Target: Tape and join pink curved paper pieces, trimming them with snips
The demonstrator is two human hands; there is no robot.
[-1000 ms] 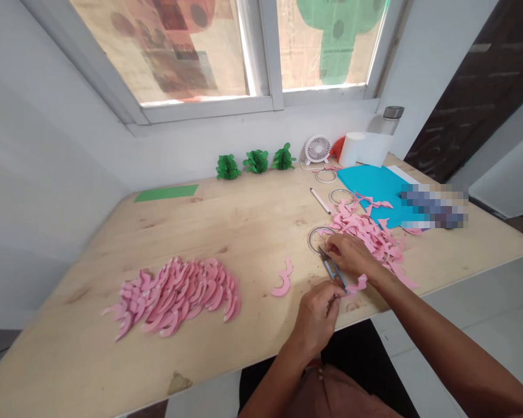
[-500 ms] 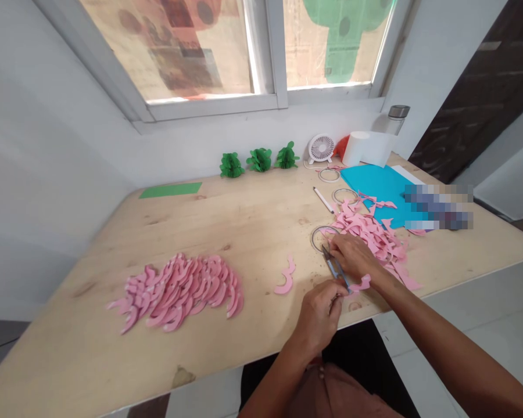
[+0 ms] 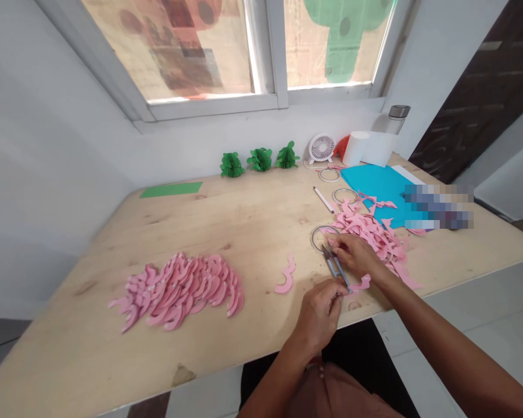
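Observation:
Grey thread snips (image 3: 335, 266) point away from me over the near right part of the table, their blades apart. My left hand (image 3: 320, 310) is closed on the rear end of the snips. Beside the blades, my right hand (image 3: 354, 253) has its fingers pinched together; what they hold, if anything, is too small to make out. A curved pink paper piece (image 3: 361, 283) lies by the rear of the snips, under my right wrist. Another wavy pink cutout (image 3: 286, 276) rests to the left of my hands.
A heap of pink cutouts (image 3: 185, 293) lies at left, pink scraps (image 3: 370, 232) at right. Farther back are metal rings (image 3: 345, 196), a white pen (image 3: 323, 200), blue sheets (image 3: 375, 183), green paper shapes (image 3: 260, 159), a small fan (image 3: 321, 148) and a bottle (image 3: 397, 119).
My right hand has shifted slightly right, away from the snips, and more of the blades shows. My left hand stays in nearly the same spot.

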